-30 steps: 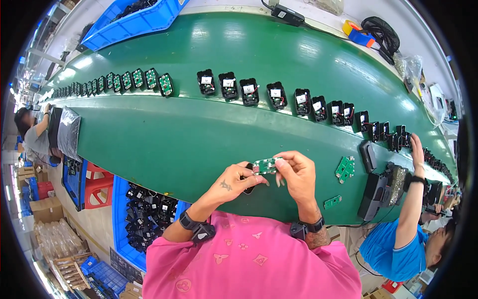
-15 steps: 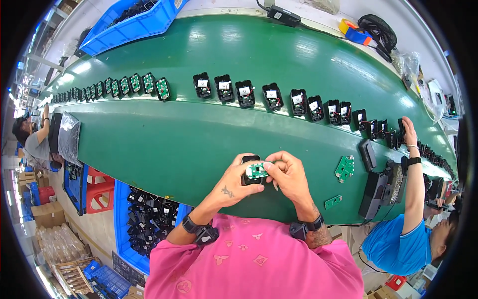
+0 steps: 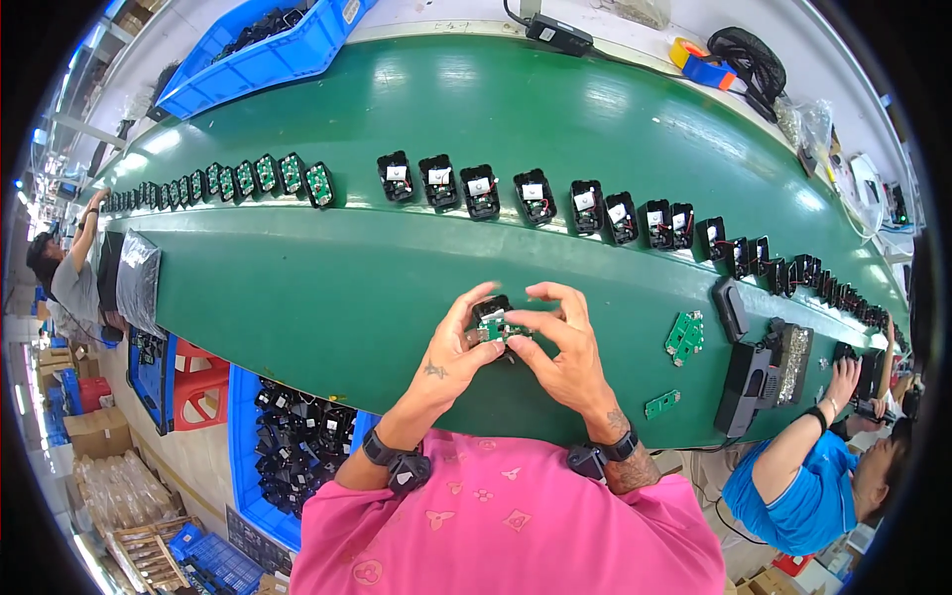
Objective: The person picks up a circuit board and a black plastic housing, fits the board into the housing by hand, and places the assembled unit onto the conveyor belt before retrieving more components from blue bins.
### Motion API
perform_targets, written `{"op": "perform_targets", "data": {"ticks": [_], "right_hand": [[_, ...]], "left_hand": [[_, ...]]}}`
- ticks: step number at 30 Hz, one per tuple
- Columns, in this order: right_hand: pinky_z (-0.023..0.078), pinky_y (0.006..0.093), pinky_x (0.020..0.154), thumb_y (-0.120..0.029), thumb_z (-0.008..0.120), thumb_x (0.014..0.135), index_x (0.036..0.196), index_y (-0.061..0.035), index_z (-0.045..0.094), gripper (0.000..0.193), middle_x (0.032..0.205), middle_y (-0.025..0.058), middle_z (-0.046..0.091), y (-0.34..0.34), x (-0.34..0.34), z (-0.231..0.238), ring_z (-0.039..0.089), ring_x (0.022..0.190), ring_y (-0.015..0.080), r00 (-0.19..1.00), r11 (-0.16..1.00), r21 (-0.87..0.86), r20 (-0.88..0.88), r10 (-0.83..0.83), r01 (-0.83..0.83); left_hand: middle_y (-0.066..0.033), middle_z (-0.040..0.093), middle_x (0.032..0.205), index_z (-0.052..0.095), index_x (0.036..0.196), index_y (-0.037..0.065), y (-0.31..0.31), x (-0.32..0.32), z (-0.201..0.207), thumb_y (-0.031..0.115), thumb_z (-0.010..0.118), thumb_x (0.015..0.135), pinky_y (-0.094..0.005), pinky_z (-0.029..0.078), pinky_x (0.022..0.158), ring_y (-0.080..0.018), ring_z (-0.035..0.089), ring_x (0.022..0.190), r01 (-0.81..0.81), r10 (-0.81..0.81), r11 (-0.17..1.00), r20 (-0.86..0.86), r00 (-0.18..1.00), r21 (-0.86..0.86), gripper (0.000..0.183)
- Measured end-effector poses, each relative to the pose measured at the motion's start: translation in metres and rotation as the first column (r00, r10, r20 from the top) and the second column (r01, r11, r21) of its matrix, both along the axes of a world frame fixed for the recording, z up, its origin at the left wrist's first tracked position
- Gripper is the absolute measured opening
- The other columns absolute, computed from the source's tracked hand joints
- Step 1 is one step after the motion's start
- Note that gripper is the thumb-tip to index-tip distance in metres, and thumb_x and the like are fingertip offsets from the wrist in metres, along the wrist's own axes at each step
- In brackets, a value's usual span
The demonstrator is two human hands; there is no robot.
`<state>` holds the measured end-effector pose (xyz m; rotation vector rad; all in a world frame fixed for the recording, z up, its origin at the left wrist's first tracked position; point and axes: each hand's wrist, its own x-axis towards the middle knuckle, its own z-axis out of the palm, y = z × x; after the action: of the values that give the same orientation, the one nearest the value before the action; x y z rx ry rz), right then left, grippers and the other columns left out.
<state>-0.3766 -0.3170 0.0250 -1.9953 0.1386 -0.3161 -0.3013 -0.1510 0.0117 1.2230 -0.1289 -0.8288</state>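
In front of my chest, my left hand (image 3: 451, 345) is closed round a small black plastic housing (image 3: 490, 303). A green circuit board (image 3: 493, 328) sits tilted at the housing's opening, with my left thumb along its near edge. My right hand (image 3: 567, 347) pinches the board's right side between thumb and index finger, its other fingers raised. Both hands partly cover the housing, so I cannot tell how far the board is inside. Loose green boards (image 3: 684, 337) lie on the bench to the right, and a smaller one (image 3: 662, 403) lies nearer me.
A row of open black housings (image 3: 480, 193) crosses the green bench (image 3: 327, 288); those at left carry green boards (image 3: 318, 185). Blue bins (image 3: 248, 79) stand at the back left and beside me (image 3: 243, 446). At right are a black device (image 3: 746, 387) and a co-worker in blue (image 3: 798, 491).
My right fingers have spread and shifted over the board, which now sits lower and more tilted against the housing. The right co-worker's arm has drawn back from the row.
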Motion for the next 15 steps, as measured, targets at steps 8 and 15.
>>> {"op": "perform_targets", "data": {"ticks": [8,15], "right_hand": [[0.048,0.0391,0.087,-0.007,0.078,0.078,0.093,-0.0129,0.077,0.016,0.123,0.0082,0.059,0.002,0.004,-0.008,0.050,0.117,0.0283,0.990,0.993,-0.112,0.134,0.054,-0.039],[0.045,0.0334,0.073,-0.005,0.073,0.084,0.091,-0.0038,0.071,0.008,0.102,0.0097,0.061,0.003,-0.002,-0.002,0.055,0.095,0.0220,0.972,0.988,-0.068,0.200,-0.122,0.138]], "left_hand": [[-0.0111,0.058,0.126,0.044,0.144,0.001,-0.001,0.001,0.007,-0.007,0.064,0.087,-0.0296,0.052,0.094,-0.0158,0.059,0.111,0.091,-0.092,0.996,-0.028,0.995,-0.024,0.061],[-0.0111,0.061,0.120,0.047,0.142,-0.001,-0.014,-0.005,0.020,-0.011,0.066,0.083,-0.0285,0.054,0.091,-0.0160,0.062,0.109,-0.111,0.117,0.992,0.095,0.989,-0.063,0.062]]}}
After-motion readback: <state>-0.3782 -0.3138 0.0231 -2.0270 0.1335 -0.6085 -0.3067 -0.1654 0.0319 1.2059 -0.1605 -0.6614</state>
